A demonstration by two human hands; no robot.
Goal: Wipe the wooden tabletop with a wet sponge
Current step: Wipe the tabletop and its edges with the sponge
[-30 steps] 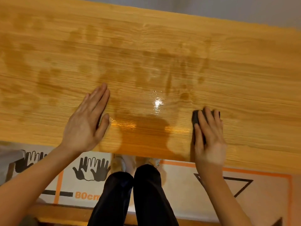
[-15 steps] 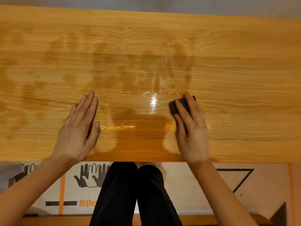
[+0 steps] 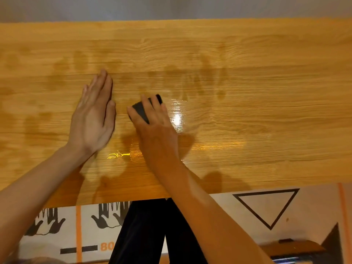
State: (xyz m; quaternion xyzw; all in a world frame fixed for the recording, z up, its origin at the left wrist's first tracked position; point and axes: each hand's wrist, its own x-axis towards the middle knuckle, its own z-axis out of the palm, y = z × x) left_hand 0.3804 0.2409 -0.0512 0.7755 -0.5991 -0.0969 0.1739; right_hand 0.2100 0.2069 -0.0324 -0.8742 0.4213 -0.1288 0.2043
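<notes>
Your right hand [image 3: 152,121] presses the dark sponge [image 3: 142,111] under curled fingers; left hand [image 3: 93,115] lies flat, fingers straight. Overlap strokes along the table [image 3: 266,92] grain toward dry patches.

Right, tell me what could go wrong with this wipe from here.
1. The right hand pressing the dark rectangular sponge sits close to the flat left hand; another leftward stroke may bump it.
2. The glossy wooden tabletop shows only patchy damp marks at the far side, so streaks or missed areas could remain.
3. The left hand's palm may smear the damp wood.
</notes>
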